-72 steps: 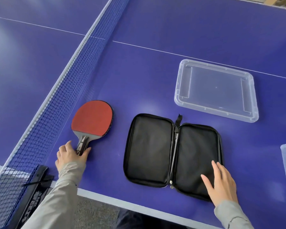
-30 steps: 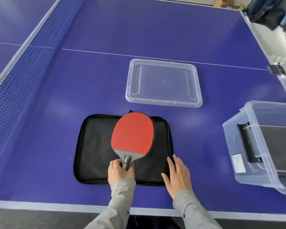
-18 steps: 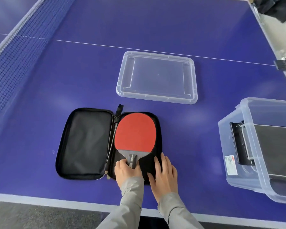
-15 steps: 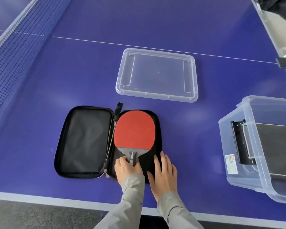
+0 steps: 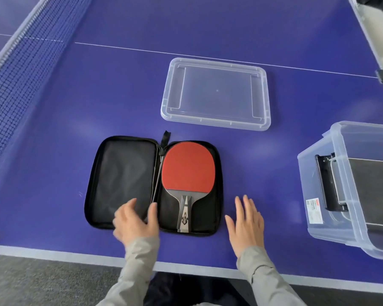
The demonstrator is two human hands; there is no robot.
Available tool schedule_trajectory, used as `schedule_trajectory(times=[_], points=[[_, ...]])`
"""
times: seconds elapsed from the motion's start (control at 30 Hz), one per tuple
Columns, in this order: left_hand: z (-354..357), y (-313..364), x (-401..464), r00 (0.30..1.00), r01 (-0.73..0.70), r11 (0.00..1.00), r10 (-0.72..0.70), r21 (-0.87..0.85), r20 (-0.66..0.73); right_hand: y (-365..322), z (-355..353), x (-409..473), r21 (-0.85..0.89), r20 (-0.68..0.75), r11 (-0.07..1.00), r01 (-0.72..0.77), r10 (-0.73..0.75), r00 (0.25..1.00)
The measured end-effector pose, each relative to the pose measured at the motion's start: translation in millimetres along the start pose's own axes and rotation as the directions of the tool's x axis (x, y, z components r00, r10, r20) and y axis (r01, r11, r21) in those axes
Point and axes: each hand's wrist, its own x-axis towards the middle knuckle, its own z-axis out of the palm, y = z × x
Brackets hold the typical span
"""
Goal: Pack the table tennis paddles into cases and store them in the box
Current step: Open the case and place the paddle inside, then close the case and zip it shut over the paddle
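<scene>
Black zip case [image 5: 124, 182] lies opened flat on the blue worktop [image 5: 97, 96], near the near edge, its two halves side by side with the spine and a small pull loop at the far end. Paddle [image 5: 188, 166] rests in the right half: red rubber face up, blade toward the far side, handle [image 5: 184, 214] pointing to the near edge, all of it inside the case's outline. Left half of the case holds nothing visible but its black lining. Left hand [image 5: 136, 219] is over the near end of the case by the spine, fingers loosely spread and somewhat blurred, gripping nothing; whether it touches the lining I cannot tell. Right hand [image 5: 245, 224] is flat and open over the worktop just right of the case, fingers straight and together, apart from the case edge, holding nothing. Both sleeves are grey. Clear plastic lid [image 5: 216, 93] lies on the worktop beyond the case, well apart from it. Clear storage box [image 5: 349, 191] stands at the right, cut off by the frame edge (a dark flat item sits inside, and a white label is stuck to its near-left wall). Net [image 5: 20, 62] runs along the left side, a white line crosses the worktop on the far side, and grey floor shows below the near edge.
</scene>
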Motion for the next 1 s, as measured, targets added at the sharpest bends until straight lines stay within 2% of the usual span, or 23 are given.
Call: schedule_trajectory(times=[0.07,0.1,0.2,0.3,0.37,0.43,0.5,0.57,0.67,0.73,0.8,0.83,0.9,0.93,0.97,1.0], points=[[-21.8,-24.3,29.1,0.980,0.170,0.985,-0.168,0.014,-0.105,14.5,0.6,1.5,-0.067,0.074,0.997,-0.028,0.033,0.997],[-30.4,-37.0,44.4,0.961,0.255,0.967,-0.252,0.018,-0.113,19.8,1.4,1.5,-0.093,0.099,0.995,-0.025,0.034,0.995],[-46.4,-67.9,75.4,0.924,0.383,0.921,-0.383,0.067,-0.015,22.9,1.4,0.0,-0.134,0.129,0.991,-0.005,0.023,0.991],[-49.9,-78.8,84.2,0.932,0.345,0.938,-0.347,0.041,0.100,21.2,2.7,0.5,-0.184,0.142,0.983,-0.010,0.036,0.989],[-53.6,-80.0,82.4,0.947,0.295,0.955,-0.288,-0.034,0.144,19.8,2.5,0.8,-0.200,0.149,0.980,-0.013,0.043,0.988],[-66.1,-76.4,74.5,0.950,0.294,0.915,-0.250,-0.275,0.186,17.8,0.6,-0.1,-0.208,0.138,0.978,-0.008,0.037,0.990],[-86.7,-61.4,61.0,0.952,0.292,0.802,-0.188,-0.521,0.243,19.1,0.9,-0.1,-0.216,0.120,0.976,-0.015,0.042,0.992],[-105.2,-40.7,45.4,0.967,0.208,0.758,-0.067,-0.618,0.244,20.1,0.9,1.2,-0.239,0.153,0.971,-0.025,0.063,0.986],[-114.4,1.4,9.5,0.959,-0.092,0.831,0.222,-0.549,0.175,16.0,-4.7,3.2,-0.218,0.215,0.975,-0.053,0.101,0.971],[-106.4,28.0,-20.0,0.887,-0.284,0.838,0.414,-0.466,0.204,8.6,-12.4,4.5,-0.152,0.191,0.986,-0.065,0.094,0.977],[-91.3,45.8,-42.8,0.775,-0.445,0.802,0.568,-0.399,0.276,-4.4,-22.1,7.2,0.112,0.116,0.989,-0.092,0.079,0.990],[-81.5,53.1,-51.0,0.719,-0.531,0.765,0.635,-0.364,0.284,-14.7,-29.8,9.7,0.317,0.082,0.942,-0.113,0.091,0.992],[-64.0,65.9,-61.7,0.638,-0.665,0.695,0.719,-0.273,0.277,-37.2,-47.6,16.0,0.713,0.060,0.688,-0.139,0.138,0.989],[-55.6,69.8,-64.6,0.607,-0.712,0.667,0.742,-0.221,0.284,-47.0,-54.9,20.5,0.811,0.072,0.566,-0.146,0.150,0.986],[-47.1,71.6,-66.5,0.578,-0.744,0.643,0.756,-0.180,0.308,-54.1,-58.5,25.7,0.846,0.104,0.506,-0.166,0.149,0.983],[-39.2,72.3,-68.6,0.554,-0.765,0.626,0.760,-0.153,0.340,-59.3,-60.0,30.6,0.838,0.160,0.507,-0.203,0.129,0.979]])
